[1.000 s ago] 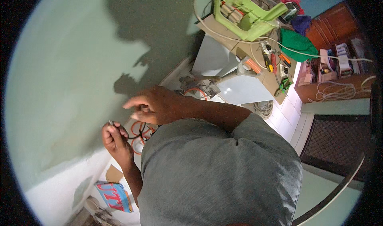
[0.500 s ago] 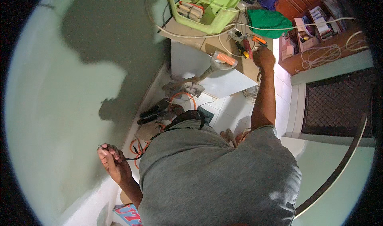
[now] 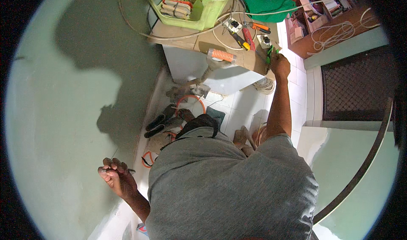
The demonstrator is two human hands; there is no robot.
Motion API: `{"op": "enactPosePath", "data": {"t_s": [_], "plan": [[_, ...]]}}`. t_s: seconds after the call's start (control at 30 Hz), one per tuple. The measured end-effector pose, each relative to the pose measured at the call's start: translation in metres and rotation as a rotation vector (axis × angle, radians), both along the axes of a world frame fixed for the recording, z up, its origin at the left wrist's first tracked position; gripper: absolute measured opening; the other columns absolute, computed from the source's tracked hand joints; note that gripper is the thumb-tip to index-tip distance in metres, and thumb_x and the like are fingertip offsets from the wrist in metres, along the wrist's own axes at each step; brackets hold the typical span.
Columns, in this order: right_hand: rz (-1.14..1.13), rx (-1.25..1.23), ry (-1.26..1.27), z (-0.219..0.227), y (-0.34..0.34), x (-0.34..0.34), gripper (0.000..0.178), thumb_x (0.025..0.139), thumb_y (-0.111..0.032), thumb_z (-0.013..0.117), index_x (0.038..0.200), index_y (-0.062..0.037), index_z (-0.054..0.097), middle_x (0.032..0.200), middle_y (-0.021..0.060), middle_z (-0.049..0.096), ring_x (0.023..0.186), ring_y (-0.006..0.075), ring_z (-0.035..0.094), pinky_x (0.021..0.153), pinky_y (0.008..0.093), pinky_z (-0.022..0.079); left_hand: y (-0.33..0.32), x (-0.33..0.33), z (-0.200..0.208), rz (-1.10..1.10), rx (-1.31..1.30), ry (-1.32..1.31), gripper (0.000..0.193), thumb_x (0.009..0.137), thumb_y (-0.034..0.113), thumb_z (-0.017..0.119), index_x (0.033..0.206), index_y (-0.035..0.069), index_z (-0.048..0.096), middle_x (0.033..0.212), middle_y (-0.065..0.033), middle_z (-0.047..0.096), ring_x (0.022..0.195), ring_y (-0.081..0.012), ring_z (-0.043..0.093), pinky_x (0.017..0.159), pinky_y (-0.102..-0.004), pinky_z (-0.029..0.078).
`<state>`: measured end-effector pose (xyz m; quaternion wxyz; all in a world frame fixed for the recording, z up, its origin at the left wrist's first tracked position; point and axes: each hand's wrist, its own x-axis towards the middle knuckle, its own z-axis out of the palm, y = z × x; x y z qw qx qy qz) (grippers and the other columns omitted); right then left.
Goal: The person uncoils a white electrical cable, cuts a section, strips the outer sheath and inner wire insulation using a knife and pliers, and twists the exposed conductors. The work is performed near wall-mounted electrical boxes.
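Reaching, RH (image 3: 280, 65) at grn pliers (image 3: 269, 56), grip unclear; LH (image 3: 118, 180) clamped on sm. item (image 3: 132, 171); wht fitting (image 3: 264, 41) alongside

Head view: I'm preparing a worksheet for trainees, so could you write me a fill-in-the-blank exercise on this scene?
1. The right hand is at the ____-handled tool by the table's edge.
2. The hand nearer the shadow on the wall is the ____ one.
3. The person's shirt is ____.

Missing words: green; left; gray.
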<state>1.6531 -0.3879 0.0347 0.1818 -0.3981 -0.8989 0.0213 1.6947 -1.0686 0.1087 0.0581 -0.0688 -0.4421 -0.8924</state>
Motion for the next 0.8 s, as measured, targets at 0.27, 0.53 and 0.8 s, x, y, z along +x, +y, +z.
{"op": "enactPosePath", "data": {"t_s": [0.27, 0.53, 0.8], "plan": [[-0.136, -0.096, -0.145, -0.010, 0.049, -0.021, 0.051, 0.087, -0.050, 0.060, 0.104, -0.0027, 0.070, 0.108, 0.0261, 0.069, 0.102, 0.0402, 0.068, 0.086, 0.0480, 0.055, 0.015, -0.008, 0.001, -0.058, 0.024, -0.022, 0.017, 0.092, 0.014, 0.068, 0.103, 0.013, 0.056, 0.101, -0.0011, 0.049, 0.086, -0.0139, 0.046, 0.067, -0.0250, 0.040], [0.160, 0.062, -0.003, 0.014, 0.030, -0.083, 0.037, 0.087, -0.030, 0.064, 0.110, -0.0012, 0.068, 0.107, 0.0223, 0.068, 0.101, 0.0368, 0.067, 0.090, 0.0452, 0.053, 0.007, -0.008, -0.007, -0.018, -0.116, -0.053, 0.023, 0.093, 0.020, 0.070, 0.103, 0.013, 0.050, 0.099, -0.0004, 0.046, 0.087, -0.0126, 0.046, 0.070, -0.0249, 0.040], [0.841, 0.245, -0.304, -0.054, 0.114, -0.206, 0.033, 0.096, -0.033, 0.058, 0.117, -0.0082, 0.066, 0.112, 0.0155, 0.069, 0.103, 0.0353, 0.065, 0.092, 0.0461, 0.050, 0.008, -0.007, -0.003, 0.102, -0.145, -0.134, 0.037, 0.089, 0.026, 0.075, 0.109, 0.007, 0.050, 0.103, -0.0054, 0.058, 0.090, -0.0167, 0.060, 0.078, -0.0308, 0.051]]}}
